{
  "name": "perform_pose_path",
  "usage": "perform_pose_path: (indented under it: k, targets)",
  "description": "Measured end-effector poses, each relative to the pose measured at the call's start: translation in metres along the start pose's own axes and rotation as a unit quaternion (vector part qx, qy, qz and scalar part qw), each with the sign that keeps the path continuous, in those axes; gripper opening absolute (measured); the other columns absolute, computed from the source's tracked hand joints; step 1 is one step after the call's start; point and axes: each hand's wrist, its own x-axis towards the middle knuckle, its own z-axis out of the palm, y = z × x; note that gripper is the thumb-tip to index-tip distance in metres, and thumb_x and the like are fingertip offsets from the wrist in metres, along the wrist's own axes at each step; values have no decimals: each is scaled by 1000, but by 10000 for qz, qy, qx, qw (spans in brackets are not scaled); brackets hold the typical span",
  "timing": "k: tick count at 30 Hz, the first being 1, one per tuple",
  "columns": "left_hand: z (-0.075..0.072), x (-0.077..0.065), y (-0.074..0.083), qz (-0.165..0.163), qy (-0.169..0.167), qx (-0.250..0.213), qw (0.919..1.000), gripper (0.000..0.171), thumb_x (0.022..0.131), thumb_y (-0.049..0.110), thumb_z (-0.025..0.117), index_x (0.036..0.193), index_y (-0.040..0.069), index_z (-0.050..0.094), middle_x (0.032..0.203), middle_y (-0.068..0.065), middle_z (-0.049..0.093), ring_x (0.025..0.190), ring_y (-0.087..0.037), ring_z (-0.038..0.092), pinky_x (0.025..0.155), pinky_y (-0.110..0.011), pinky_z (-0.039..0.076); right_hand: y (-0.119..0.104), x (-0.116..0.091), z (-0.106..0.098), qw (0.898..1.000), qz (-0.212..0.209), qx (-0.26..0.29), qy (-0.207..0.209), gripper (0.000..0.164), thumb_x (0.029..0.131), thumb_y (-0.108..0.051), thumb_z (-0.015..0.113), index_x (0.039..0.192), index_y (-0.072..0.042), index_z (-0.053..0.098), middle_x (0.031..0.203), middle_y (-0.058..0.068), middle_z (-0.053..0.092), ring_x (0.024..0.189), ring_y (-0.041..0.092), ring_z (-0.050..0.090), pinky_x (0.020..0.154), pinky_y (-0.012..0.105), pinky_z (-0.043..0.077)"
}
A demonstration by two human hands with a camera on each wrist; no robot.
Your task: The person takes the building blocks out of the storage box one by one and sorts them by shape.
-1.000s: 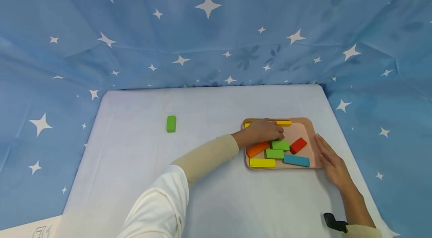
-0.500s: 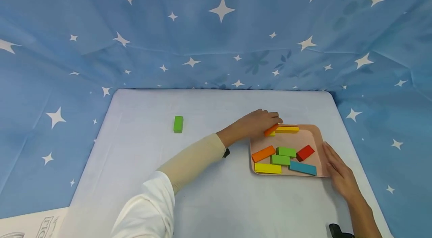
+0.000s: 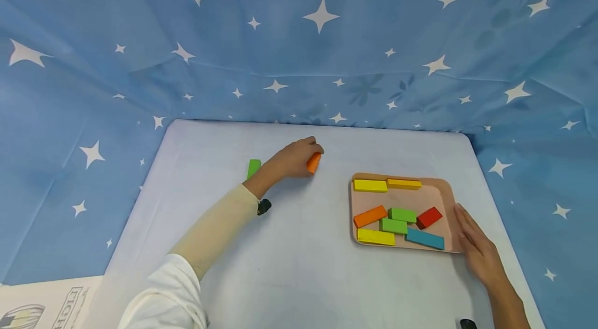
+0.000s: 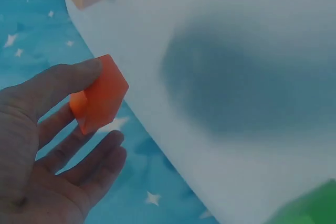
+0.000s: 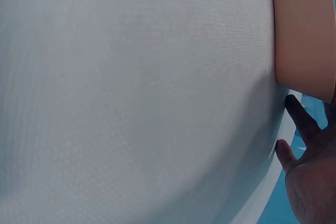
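An orange block [image 3: 314, 163] is pinched between the thumb and fingers of my left hand [image 3: 295, 156], held above the table to the left of the tray. The left wrist view shows the same orange block [image 4: 102, 95] with the other fingers loosely bent below it. My right hand [image 3: 481, 251] rests with fairly straight fingers against the right end of the pink tray [image 3: 446, 199]. In the right wrist view, the fingers of that hand [image 5: 312, 166] are beside the tray wall [image 5: 304, 35]. A green block [image 3: 254, 168] stands on the table, partly hidden behind the left forearm.
Inside the tray lie yellow blocks [image 3: 370, 186], another orange block [image 3: 370, 216], green blocks [image 3: 403, 215], a red block [image 3: 429, 218] and a blue block [image 3: 424, 239]. A printed carton [image 3: 51, 303] is at the lower left. A blue star-patterned cloth [image 3: 280, 33] surrounds the white table.
My left hand has lifted an orange block out of the tray and carried it left over the table. My right hand stays at the tray's right end. The head view has shifted slightly.
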Motion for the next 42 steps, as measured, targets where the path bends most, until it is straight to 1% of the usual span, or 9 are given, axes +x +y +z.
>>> perform_pose_path:
  k: [3, 6, 11, 15, 22, 29, 32, 38, 42]
  targets:
    - [-2, -13, -19, -344, 49, -417, 9985, 55, 86, 11, 82, 139, 6, 64, 126, -11, 57, 108, -25, 57, 96, -37, 55, 0, 1, 0, 10000, 21, -20, -44, 58, 112, -10, 36, 166, -25, 21, 175, 5, 18, 159, -2, 3, 125, 16, -4]
    - [-1, -23, -34, -622, 104, -620, 9961, 59, 85, 8, 83, 140, 3, 63, 128, -13, 55, 111, -28, 56, 97, -38, 55, -1, -1, 1, 9999, 75, -103, -67, 58, 112, -11, 36, 166, -25, 20, 175, 4, 17, 159, -2, 2, 125, 16, -5]
    - [3, -36, -53, -986, 243, -703, 9923, 60, 83, 5, 84, 139, 2, 63, 126, -14, 56, 110, -29, 56, 97, -39, 56, -1, -1, 2, 9999, 88, -124, -63, 59, 112, -10, 35, 166, -25, 20, 175, 3, 16, 159, -3, 1, 125, 17, -5]
    - [7, -43, -62, -1244, 267, -634, 9898, 59, 82, 6, 84, 138, 2, 64, 125, -15, 57, 109, -29, 57, 96, -39, 56, -1, 0, 3, 9999, 32, -110, -11, 59, 111, -9, 36, 166, -25, 21, 175, 2, 17, 158, -6, 1, 125, 17, -4]
    - [17, -49, -67, -1581, -14, -514, 9861, 59, 83, 8, 83, 138, 2, 63, 127, -18, 56, 108, -29, 58, 96, -39, 56, 0, 1, 3, 9999, -41, -103, 12, 59, 111, -9, 36, 166, -24, 22, 175, 0, 17, 154, -12, 1, 123, 13, -4]
    - [26, -52, -64, -1765, -61, -603, 9824, 59, 81, 8, 85, 135, 1, 63, 123, -18, 58, 105, -29, 58, 94, -40, 56, 1, -5, 4, 9999, 58, -112, -55, 58, 112, -8, 35, 166, -23, 22, 175, 0, 16, 155, -11, 0, 123, 13, -5]
    - [27, -53, -62, -1808, -75, -625, 9815, 58, 82, 9, 85, 135, 1, 63, 124, -18, 58, 106, -29, 57, 95, -40, 55, 1, -8, 5, 9998, 81, -142, -80, 58, 112, -8, 35, 166, -22, 22, 175, 2, 16, 155, -10, -1, 124, 14, -5]
    - [26, -55, -62, -1747, 46, -530, 9832, 58, 82, 10, 86, 135, 0, 63, 123, -18, 60, 107, -30, 57, 96, -42, 54, -1, -5, 5, 9998, 18, -174, -60, 59, 111, -7, 35, 166, -21, 21, 175, 5, 16, 157, -7, -1, 115, 4, -4]
    - [23, -56, -61, -1714, 80, -488, 9840, 58, 82, 8, 85, 135, -1, 62, 122, -18, 59, 107, -31, 57, 97, -43, 54, -2, -3, 5, 9998, 20, -207, -50, 59, 111, -7, 35, 167, -22, 20, 175, 6, 17, 157, -6, -1, 116, 6, -5]
